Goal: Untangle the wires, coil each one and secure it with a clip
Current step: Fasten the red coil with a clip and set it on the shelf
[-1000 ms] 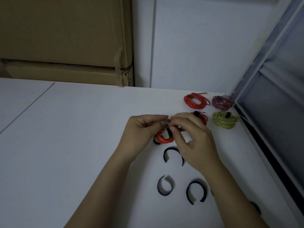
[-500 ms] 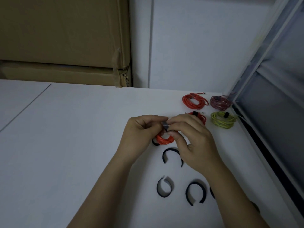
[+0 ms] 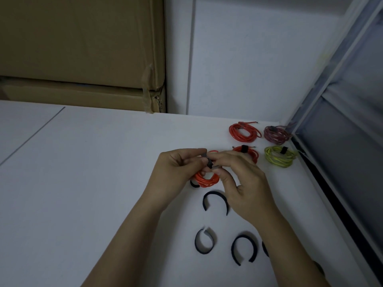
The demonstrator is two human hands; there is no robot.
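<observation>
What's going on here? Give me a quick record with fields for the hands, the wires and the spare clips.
left hand: holds orange coil
right hand: pinches dark clip at the coil's top
finished coils: red coil, purple coil, second red coil, yellow-green coil
spare clips: open clip, curled clip, third clip
surface: white table

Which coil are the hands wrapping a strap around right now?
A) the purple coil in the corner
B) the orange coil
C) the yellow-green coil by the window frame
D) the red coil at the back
B: the left hand and right hand both pinch a dark strap on the orange coil; the other coils lie untouched further back.
</observation>
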